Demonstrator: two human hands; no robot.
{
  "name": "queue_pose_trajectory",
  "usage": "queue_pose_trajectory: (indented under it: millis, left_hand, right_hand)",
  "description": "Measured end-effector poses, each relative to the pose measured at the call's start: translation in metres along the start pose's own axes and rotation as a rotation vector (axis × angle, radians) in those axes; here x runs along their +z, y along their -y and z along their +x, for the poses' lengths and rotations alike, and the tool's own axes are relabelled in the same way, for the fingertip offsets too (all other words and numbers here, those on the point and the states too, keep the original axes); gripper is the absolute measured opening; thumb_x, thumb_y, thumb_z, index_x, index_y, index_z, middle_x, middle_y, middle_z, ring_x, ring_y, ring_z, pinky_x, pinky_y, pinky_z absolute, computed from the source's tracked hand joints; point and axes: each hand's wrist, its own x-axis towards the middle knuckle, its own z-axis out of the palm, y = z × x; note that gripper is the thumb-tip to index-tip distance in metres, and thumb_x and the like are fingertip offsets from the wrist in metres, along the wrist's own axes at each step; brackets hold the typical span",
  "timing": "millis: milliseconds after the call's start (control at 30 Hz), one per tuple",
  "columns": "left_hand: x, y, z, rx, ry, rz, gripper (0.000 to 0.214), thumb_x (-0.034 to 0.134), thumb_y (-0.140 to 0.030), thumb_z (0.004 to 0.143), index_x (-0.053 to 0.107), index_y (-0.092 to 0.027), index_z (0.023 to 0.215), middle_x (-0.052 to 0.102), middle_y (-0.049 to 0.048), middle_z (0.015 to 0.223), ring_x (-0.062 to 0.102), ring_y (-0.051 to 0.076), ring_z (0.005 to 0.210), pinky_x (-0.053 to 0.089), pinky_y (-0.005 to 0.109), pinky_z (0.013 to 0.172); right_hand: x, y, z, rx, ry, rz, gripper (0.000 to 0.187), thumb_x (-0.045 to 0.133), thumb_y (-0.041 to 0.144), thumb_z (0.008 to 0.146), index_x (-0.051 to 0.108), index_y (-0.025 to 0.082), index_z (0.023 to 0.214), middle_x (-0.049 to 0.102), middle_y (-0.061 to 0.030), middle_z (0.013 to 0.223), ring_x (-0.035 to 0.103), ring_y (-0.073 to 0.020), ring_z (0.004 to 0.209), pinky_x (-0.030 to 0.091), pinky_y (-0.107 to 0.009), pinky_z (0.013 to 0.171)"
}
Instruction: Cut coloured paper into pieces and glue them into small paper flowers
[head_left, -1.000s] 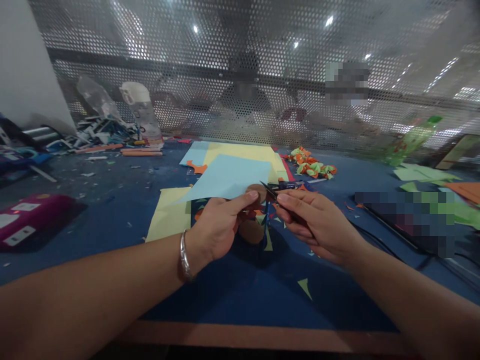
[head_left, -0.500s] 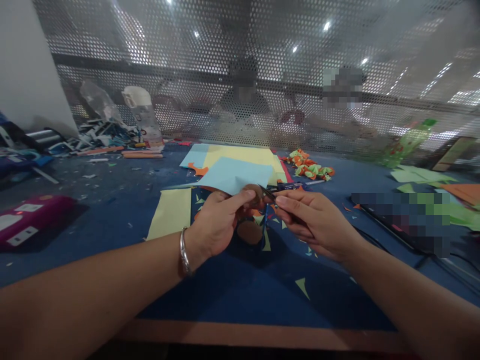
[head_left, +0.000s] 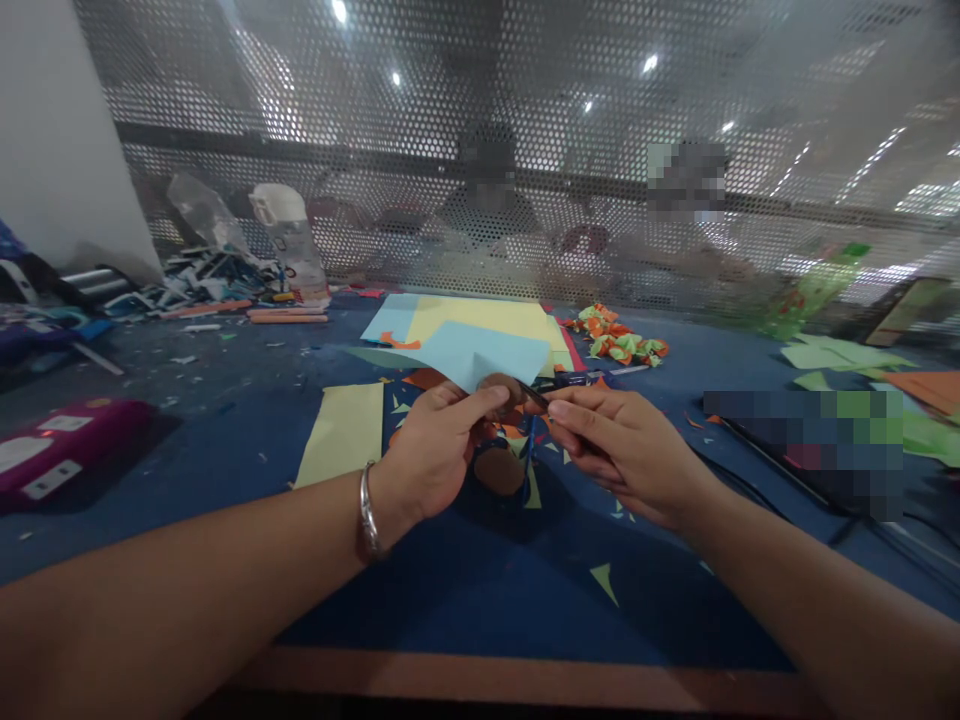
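Note:
My left hand [head_left: 439, 450] pinches a light blue paper sheet [head_left: 480, 355] at its near edge and holds it up over the blue table [head_left: 480, 590]. A metal bangle sits on that wrist. My right hand [head_left: 622, 450] is closed around small dark scissors [head_left: 534, 397], whose blades point left into the edge of the blue sheet beside my left fingertips. Beneath the hands lie brown, orange and yellow paper scraps [head_left: 502, 465]. A pale yellow strip [head_left: 341, 432] lies flat to the left of my left hand.
Yellow and blue sheets [head_left: 480, 318] lie behind the hands, with a heap of orange and green scraps [head_left: 619, 340] to their right. A magenta box [head_left: 67, 445] is at left, a bottle [head_left: 289, 240] and clutter at back left. People sit behind a perforated screen [head_left: 525, 180].
The blue sheet has turned and dropped lower in my left hand. Both hands stay close together, and the scissors have closed in on the paper edge.

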Motion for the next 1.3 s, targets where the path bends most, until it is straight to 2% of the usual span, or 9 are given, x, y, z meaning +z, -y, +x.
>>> queue_pose_trajectory:
  millis: [200,400,600,733,967,1300]
  left_hand:
    - [0.000,0.000,0.002,-0.019,-0.024,-0.007,0.006,0.075,-0.015,0.076,0.072,-0.010,0.073,0.069,0.0050,0.075,0.056,0.010,0.066,0.037,0.023,0.061]
    - [-0.001,0.001,0.001,-0.049,0.002,-0.034,0.006,0.075,-0.015,0.076,0.073,-0.010,0.077,0.067,0.0039,0.078,0.056,0.010,0.068,0.038,0.023,0.063]
    - [-0.003,0.006,0.002,-0.069,-0.022,-0.025,0.007,0.076,-0.017,0.074,0.072,-0.011,0.075,0.067,0.0032,0.076,0.056,0.011,0.067,0.038,0.025,0.063]
    - [-0.004,0.007,0.003,-0.055,-0.012,-0.012,0.007,0.076,-0.017,0.074,0.073,-0.012,0.077,0.068,0.0039,0.078,0.057,0.011,0.070,0.038,0.025,0.063]
    - [-0.002,0.006,0.001,-0.001,0.009,0.016,0.008,0.075,-0.018,0.075,0.072,-0.013,0.069,0.068,0.0027,0.070,0.059,0.011,0.065,0.039,0.025,0.064]
    - [-0.003,0.005,-0.001,-0.006,0.023,0.021,0.007,0.075,-0.018,0.075,0.074,-0.011,0.074,0.069,0.0041,0.074,0.058,0.011,0.067,0.040,0.026,0.066]
  right_hand:
    - [-0.002,-0.002,0.001,-0.021,0.014,0.015,0.026,0.068,0.037,0.090,0.059,0.016,0.077,0.050,0.0075,0.059,0.029,0.0020,0.034,0.015,-0.013,0.032]
    - [-0.002,-0.003,0.002,-0.017,-0.001,0.012,0.021,0.068,0.035,0.090,0.063,0.015,0.083,0.051,0.0076,0.059,0.029,0.0021,0.033,0.013,-0.014,0.031]
    - [-0.004,-0.002,0.002,-0.006,-0.007,-0.012,0.020,0.069,0.033,0.088,0.065,0.014,0.086,0.052,0.0071,0.058,0.030,0.0016,0.034,0.013,-0.015,0.032]
    - [-0.006,-0.003,0.002,0.001,-0.003,-0.022,0.021,0.070,0.034,0.087,0.064,0.014,0.086,0.052,0.0065,0.058,0.030,0.0020,0.034,0.012,-0.016,0.033]
    - [-0.007,-0.002,0.001,-0.005,0.016,-0.032,0.024,0.072,0.037,0.086,0.065,0.014,0.087,0.052,0.0064,0.059,0.030,0.0018,0.033,0.011,-0.017,0.034]
    - [-0.011,0.002,0.002,-0.013,0.030,-0.083,0.027,0.073,0.040,0.086,0.068,0.014,0.092,0.052,0.0063,0.058,0.030,0.0014,0.034,0.010,-0.018,0.035]
